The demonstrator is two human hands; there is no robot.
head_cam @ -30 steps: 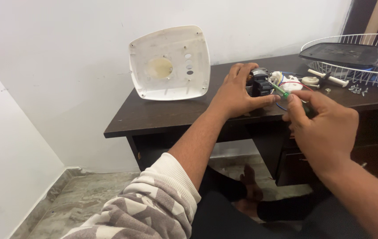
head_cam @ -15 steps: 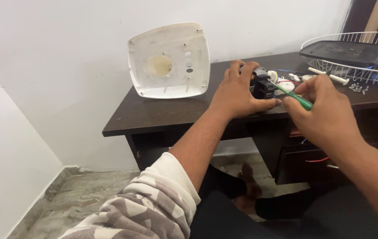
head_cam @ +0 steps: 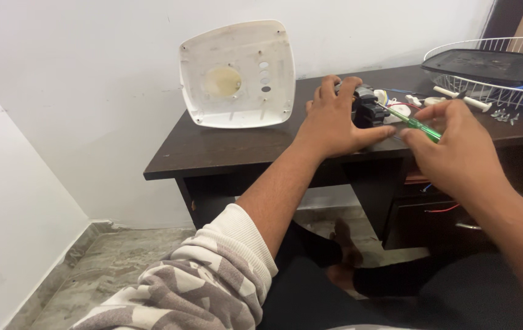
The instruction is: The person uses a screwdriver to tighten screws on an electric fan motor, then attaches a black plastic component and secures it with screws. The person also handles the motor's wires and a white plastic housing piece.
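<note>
My left hand (head_cam: 333, 119) wraps around a small black motor (head_cam: 365, 109) that sits on the dark wooden desk (head_cam: 237, 150). A green-handled screwdriver (head_cam: 413, 123) is pinched in my right hand (head_cam: 454, 146), its metal tip pointing into the motor's right side. Small white plastic parts (head_cam: 399, 110) lie just behind the motor. My left sleeve is grey and white patterned.
A white square plastic cover (head_cam: 236, 74) with a round hole leans against the wall at the desk's left. A white wire basket (head_cam: 506, 91) holding a black lid (head_cam: 488, 64) stands at the right, with loose screws (head_cam: 503, 115) beside it. Red and blue wires hang under the desk.
My right hand has lifted and moved closer to the motor, bringing the screwdriver tip against it. My left hand has stayed on the motor.
</note>
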